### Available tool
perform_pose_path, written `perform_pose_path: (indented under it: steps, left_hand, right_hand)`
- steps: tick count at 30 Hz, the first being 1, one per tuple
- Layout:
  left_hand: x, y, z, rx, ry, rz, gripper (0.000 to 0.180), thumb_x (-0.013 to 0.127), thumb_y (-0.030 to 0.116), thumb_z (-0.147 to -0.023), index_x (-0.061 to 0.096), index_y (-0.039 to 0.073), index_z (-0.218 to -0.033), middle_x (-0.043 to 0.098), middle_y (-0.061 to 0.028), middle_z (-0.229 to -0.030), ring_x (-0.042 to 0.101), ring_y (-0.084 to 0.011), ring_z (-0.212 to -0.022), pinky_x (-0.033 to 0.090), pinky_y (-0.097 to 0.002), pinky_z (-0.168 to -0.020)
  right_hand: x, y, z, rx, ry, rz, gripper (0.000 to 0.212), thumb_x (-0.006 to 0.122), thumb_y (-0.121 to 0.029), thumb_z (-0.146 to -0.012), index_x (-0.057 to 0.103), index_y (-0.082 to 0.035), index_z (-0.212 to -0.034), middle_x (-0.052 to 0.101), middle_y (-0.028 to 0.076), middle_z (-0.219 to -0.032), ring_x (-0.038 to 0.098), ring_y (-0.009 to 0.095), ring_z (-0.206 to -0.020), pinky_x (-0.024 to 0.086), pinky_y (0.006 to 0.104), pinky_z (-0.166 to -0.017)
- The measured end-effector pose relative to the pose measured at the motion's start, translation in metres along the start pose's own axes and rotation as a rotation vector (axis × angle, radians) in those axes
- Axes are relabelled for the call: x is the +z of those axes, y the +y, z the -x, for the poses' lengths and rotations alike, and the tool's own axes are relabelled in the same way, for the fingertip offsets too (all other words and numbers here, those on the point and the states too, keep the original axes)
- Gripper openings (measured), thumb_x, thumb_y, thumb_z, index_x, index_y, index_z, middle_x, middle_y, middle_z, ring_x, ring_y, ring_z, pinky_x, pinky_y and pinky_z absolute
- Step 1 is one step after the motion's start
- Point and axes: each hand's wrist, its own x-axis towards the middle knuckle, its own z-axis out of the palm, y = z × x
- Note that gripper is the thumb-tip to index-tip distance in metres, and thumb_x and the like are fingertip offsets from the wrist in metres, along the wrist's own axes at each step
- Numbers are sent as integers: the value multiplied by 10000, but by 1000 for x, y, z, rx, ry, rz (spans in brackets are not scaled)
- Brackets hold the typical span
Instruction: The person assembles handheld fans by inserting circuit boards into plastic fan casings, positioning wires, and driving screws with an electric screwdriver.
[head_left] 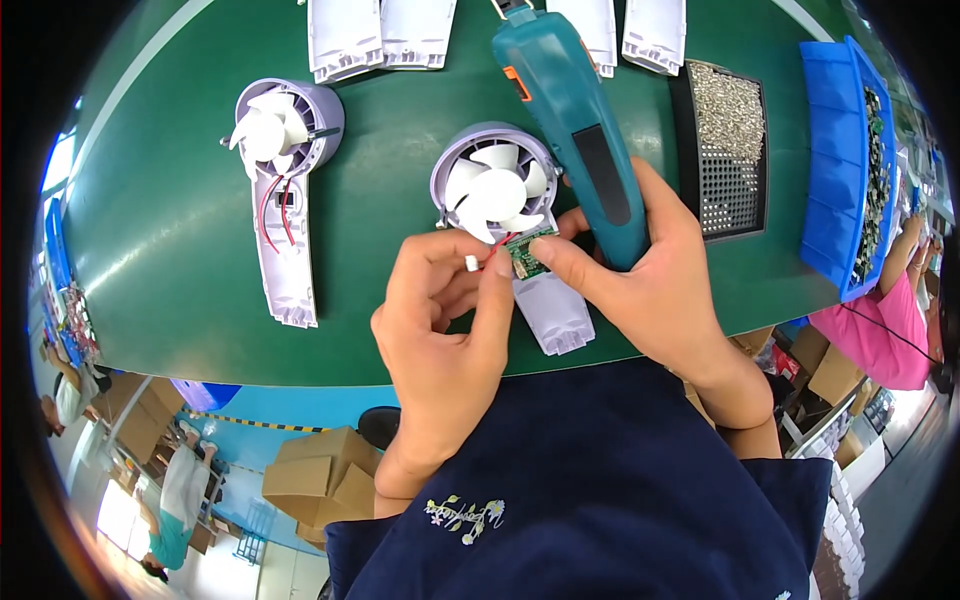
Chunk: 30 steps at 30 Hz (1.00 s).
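In front of me lies a handheld fan half [494, 190] with white blades in a lilac ring. A small green circuit board [526, 260] sits on its white handle shell [553, 315]. My left hand [435, 320] pinches the thin red and dark wires [497, 246] between thumb and forefinger; a white plug [472, 263] shows beside the fingertips. Resting in my right hand [665, 285] is a teal cordless electric screwdriver [572, 120], its tip pointing away from me. The right thumb touches the board, and some right fingers are hidden behind the tool.
Another fan half [268, 135] with loose wires lies left on the green table [380, 130]. White handle shells [418, 35] line the far edge. To the right are a black tray of screws [735, 195] and a blue bin [830, 165] of circuit boards. Cardboard boxes [320, 475] stand below the table.
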Motion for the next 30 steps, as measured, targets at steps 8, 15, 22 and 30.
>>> perform_pose_path:
  steps: [8, 15, 22, 30]
  left_hand:
    - [1, -6, 0, 111, 37, -106, 144, 687, -62, -881, 578, -16, -962, 707, -85, -852, 695, -99, -788, 571, -231, -684]
    - [3, -6, 1, 138, 54, -143, 138, 694, -51, -878, 581, -17, -950, 704, -80, -821, 689, -90, -767, 568, -224, -666]
    - [4, -9, 2, 165, 70, -160, 139, 697, -44, -878, 583, -20, -955, 694, -72, -814, 675, -78, -746, 547, -212, -630]
    - [0, -13, 6, 285, -33, -262, 312, 699, -52, -852, 627, -36, -1154, 668, -135, -1019, 671, -184, -864, 562, -276, -732]
  right_hand:
    - [0, -3, -1, 39, -38, -16, 421, 831, -82, -791, 585, -3, -1124, 665, 32, -852, 609, 70, -749, 501, 226, -647]
    - [0, -3, -3, 21, -43, 18, 423, 842, -106, -783, 591, -6, -1108, 661, 29, -853, 607, 74, -759, 502, 235, -666]
    - [3, -4, -3, 33, -30, 6, 403, 843, -110, -782, 590, -7, -1078, 654, 26, -847, 601, 79, -760, 504, 246, -678]
    - [6, 0, -4, 16, -19, -14, 402, 843, -116, -782, 587, -16, -1075, 641, 15, -818, 599, 76, -734, 509, 258, -652]
